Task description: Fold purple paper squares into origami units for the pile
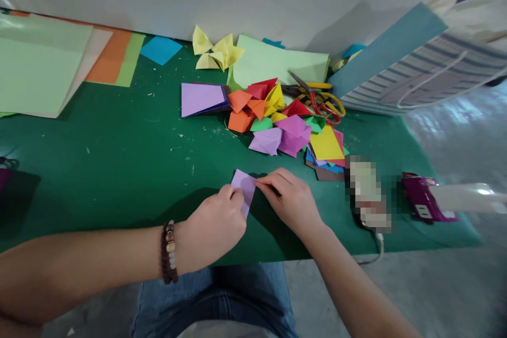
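Between my hands, near the front edge of the green table (130, 169), is a small light purple sheet of paper (245, 186) that looks folded into a narrow strip. My left hand (216, 222), with beads at the wrist, has its curled fingers on the paper's left side and hides its lower part. Thumb and fingertips of my right hand (291, 198) pinch the paper's right edge. Just beyond lie folded paper pieces: a lilac one (266, 141), a magenta one (293, 134) and several orange ones (241, 111).
A stack of purple sheets (203, 98), scissors (312, 96) and pale yellow folded pieces (217, 53) lie farther back. Coloured squares (327, 143), a blurred-out device (368, 193) with a cable and a purple packet (423, 199) are on the right. A striped paper bag (420, 71) stands at the back right. Large sheets (39, 63) lie left.
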Tool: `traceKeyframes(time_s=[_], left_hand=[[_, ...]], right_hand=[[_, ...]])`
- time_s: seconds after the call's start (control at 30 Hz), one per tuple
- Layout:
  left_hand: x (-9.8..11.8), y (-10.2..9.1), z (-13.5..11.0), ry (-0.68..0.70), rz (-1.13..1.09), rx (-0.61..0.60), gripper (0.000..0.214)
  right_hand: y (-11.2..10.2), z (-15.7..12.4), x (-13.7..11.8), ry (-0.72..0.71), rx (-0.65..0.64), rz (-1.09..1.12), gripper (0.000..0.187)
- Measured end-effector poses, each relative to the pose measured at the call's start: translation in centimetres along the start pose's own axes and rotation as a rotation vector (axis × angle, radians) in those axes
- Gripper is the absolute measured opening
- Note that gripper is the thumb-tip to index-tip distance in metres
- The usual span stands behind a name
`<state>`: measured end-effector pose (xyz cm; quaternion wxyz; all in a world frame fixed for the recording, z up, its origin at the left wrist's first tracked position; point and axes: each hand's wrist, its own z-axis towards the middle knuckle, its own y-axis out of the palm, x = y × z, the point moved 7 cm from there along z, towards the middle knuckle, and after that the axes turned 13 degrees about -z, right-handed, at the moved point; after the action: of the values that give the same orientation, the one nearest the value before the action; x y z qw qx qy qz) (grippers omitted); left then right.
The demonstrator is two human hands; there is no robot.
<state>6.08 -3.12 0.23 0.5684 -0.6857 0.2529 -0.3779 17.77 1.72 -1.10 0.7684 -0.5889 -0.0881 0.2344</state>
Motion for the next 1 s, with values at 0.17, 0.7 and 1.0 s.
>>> traceKeyframes(time_s=[0.17,0.7,1.0], left_hand=[[-0.1,0.2,0.0,-0.020,-0.030,0.000,0.025],[0.0,0.1,0.1,-0.011,-0.029,-0.016,0.029],[0.1,0.2,0.0,-0.005,-0.021,-0.009,0.029]], right_hand=[[-0.2,-0.4,-0.7,-0.091,-0.010,0.034,0.023],[-0.7,-1.6,-3.1,-0.289,-0.097,0.045,0.025],[-1.0,-0.9,-3.3,-0.358,-0.041,0.026,0.022]])
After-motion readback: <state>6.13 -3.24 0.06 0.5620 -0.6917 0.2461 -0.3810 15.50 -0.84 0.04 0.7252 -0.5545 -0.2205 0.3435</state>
